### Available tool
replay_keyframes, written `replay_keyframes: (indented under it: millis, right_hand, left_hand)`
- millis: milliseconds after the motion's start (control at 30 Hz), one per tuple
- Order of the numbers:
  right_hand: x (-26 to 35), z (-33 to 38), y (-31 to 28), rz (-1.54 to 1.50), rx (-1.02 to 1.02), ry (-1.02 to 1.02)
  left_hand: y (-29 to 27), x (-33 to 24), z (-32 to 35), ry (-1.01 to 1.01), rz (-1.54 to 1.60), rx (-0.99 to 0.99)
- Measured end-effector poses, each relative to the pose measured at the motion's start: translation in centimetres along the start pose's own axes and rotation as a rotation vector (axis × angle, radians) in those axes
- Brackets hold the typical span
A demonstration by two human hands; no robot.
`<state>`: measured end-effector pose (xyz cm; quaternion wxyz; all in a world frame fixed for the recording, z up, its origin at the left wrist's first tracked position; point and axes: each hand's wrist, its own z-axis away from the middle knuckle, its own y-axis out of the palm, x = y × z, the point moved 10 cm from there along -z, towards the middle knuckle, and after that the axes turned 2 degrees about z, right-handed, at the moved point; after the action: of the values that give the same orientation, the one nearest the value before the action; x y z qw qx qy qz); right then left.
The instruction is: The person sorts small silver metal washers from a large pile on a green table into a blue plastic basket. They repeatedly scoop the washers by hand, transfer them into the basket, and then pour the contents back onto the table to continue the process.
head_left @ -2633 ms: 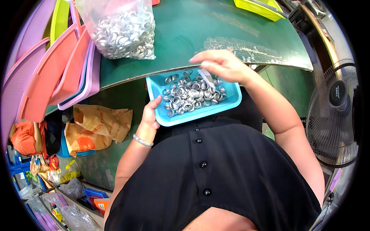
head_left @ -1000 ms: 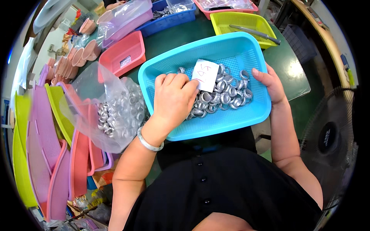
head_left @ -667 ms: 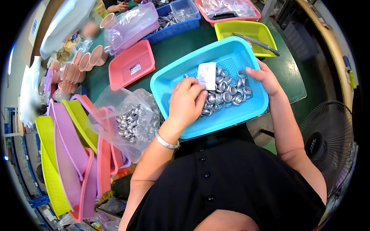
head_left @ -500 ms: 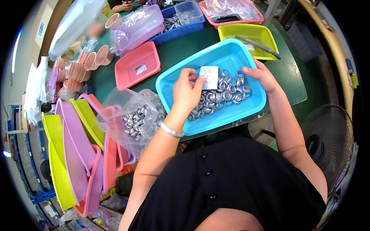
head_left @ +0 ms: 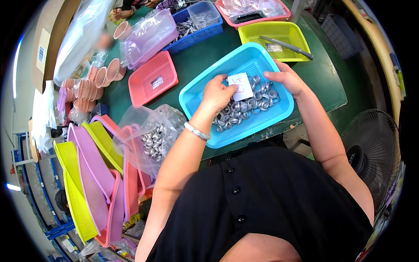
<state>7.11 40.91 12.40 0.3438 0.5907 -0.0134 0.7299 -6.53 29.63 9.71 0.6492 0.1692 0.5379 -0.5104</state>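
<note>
While a stack of pink and yellow trays (head_left: 94, 174) leans at the far left, a clear plastic bag (head_left: 150, 135) of metal rings lies just to its right. Next comes the light blue basket (head_left: 205, 102), with silver metal rings (head_left: 248, 107) heaped inside. The left hand (head_left: 217, 92) pinches a white paper slip (head_left: 240, 87) above the rings. The right hand (head_left: 286, 78) rests on the basket's right rim, fingers curled loosely. A yellow basket (head_left: 279, 35) stands farther away.

glossy metal rings (head_left: 246, 109), perforated smooth plastic tray (head_left: 205, 98), matt paper slip (head_left: 240, 86)
</note>
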Motion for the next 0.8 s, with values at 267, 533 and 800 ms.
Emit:
replay_keyframes:
  millis: [267,533,800]
  right_hand:
    - [0.1,0.0,-0.1,0.003,0.003,-0.003]
    - [0.1,-0.3,0.2,0.028,0.030,-0.015]
    - [-0.4,-0.5,-0.8,0.002,-0.011,0.023]
  left_hand:
    - [-0.9,-1.6,-0.3,0.125,-0.387,-0.073]
    - [0.7,-3.3,-1.0,0.191,-0.522,0.114]
    - [-2.0,-0.9,-0.5,0.054,0.025,-0.072]
